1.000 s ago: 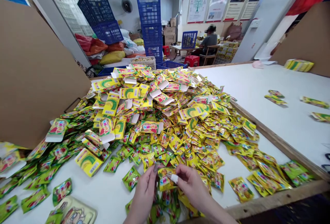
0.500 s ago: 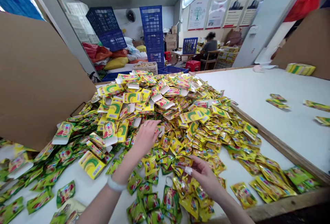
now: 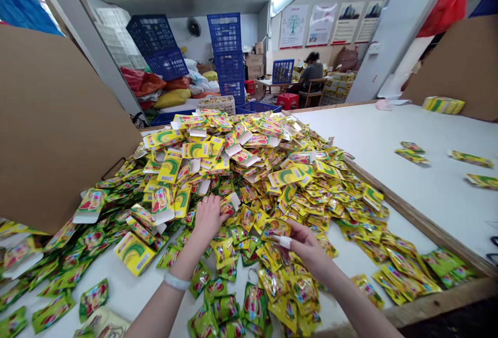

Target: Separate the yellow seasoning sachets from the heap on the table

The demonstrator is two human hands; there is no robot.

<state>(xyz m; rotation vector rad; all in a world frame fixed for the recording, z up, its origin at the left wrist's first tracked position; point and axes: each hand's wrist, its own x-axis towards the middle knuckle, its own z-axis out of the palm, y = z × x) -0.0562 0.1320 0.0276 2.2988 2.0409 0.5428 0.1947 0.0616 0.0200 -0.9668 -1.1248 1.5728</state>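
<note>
My right hand (image 3: 307, 249), a white wrap on one finger, pinches a yellow candy packet (image 3: 275, 228) above a cluster of yellow packets (image 3: 288, 289). My left hand (image 3: 208, 217), with a ring and a pale bracelet on the wrist, reaches down at the near side of the heap. Its thumb stands apart from the other fingers, whose tips are partly hidden; I see nothing held in it. Right beside it lies a small open carton (image 3: 230, 203). Green packets (image 3: 225, 307) lie in front of me between my forearms.
A large heap of yellow cartons (image 3: 197, 149) and packets covers the table (image 3: 373, 133). A wooden strip (image 3: 408, 208) borders it on the right; a cardboard sheet (image 3: 62, 130) stands left. Behind are stacked blue crates (image 3: 229, 63) and a seated person (image 3: 313, 73).
My left hand has moved left and slightly nearer, uncovering the small open carton. The packet in my right hand has tilted to show more of its face. The whole view has shifted slightly.
</note>
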